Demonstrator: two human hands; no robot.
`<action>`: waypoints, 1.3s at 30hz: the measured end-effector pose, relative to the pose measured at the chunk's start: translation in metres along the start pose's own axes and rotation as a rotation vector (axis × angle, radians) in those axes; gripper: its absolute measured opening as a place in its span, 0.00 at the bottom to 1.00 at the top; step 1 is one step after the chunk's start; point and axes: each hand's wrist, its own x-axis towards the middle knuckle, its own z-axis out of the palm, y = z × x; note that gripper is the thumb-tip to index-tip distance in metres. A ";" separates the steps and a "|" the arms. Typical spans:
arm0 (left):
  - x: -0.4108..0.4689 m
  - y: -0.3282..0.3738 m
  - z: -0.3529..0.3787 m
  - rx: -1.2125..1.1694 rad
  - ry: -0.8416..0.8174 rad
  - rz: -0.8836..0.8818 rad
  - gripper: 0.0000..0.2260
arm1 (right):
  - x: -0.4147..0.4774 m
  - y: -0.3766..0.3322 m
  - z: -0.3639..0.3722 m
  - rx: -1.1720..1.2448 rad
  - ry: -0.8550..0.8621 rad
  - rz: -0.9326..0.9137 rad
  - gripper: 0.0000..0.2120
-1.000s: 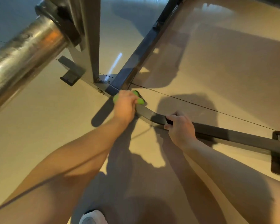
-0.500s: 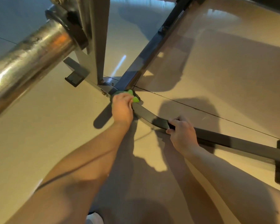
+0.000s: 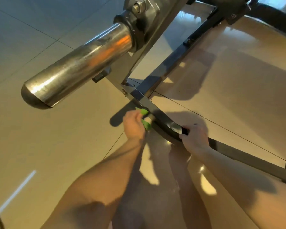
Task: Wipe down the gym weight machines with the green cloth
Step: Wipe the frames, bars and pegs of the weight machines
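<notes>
A: Where's the cloth (image 3: pixel 147 125)?

B: Bunched in the left hand (image 3: pixel 133 127), fingers curled round it, pressed against the near side of the bar (image 3: pixel 166 123) just below the joint (image 3: pixel 139 96); the right hand (image 3: pixel 195 140) is clamped on the same bar further along, apart from the left.

A: How would you wipe it well?

B: I'd fold the cloth over the top and both sides, not one face; draw long strokes along the curve; shift the right hand so the patch beneath it gets done; work into the joint's corners, where dust likely gathers; the peg (image 3: pixel 76 68) above looks smeared too.
</notes>
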 end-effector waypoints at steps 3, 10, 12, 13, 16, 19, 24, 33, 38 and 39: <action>0.044 0.000 -0.014 -0.035 0.075 -0.308 0.12 | -0.002 -0.005 0.009 -0.010 0.005 0.028 0.20; 0.040 0.016 0.022 -0.230 -0.004 -0.446 0.13 | -0.001 0.009 0.013 -0.019 0.015 -0.020 0.21; 0.020 0.023 0.035 -0.271 0.030 -0.500 0.12 | -0.002 0.011 0.015 -0.022 0.037 -0.021 0.21; 0.008 0.027 0.040 -0.264 0.027 -0.529 0.11 | -0.002 0.012 0.015 -0.020 0.040 -0.018 0.21; -0.035 0.027 0.054 -0.218 -0.053 -0.469 0.11 | -0.001 0.012 0.017 0.019 0.063 -0.039 0.21; -0.054 0.025 0.058 -0.156 -0.101 -0.404 0.10 | -0.002 0.014 0.020 0.012 0.083 -0.044 0.21; 0.011 0.031 0.040 -0.150 0.029 -0.541 0.10 | 0.000 0.014 0.018 0.023 0.051 -0.052 0.21; -0.050 0.031 0.050 -0.093 -0.195 -0.361 0.06 | -0.001 0.011 0.015 0.078 0.061 -0.028 0.20; 0.014 0.023 0.037 -0.110 -0.050 -0.401 0.07 | -0.003 0.014 0.016 0.073 0.065 -0.047 0.20; 0.027 0.018 0.036 -0.100 -0.026 -0.417 0.07 | -0.002 0.014 0.017 0.063 0.061 -0.055 0.20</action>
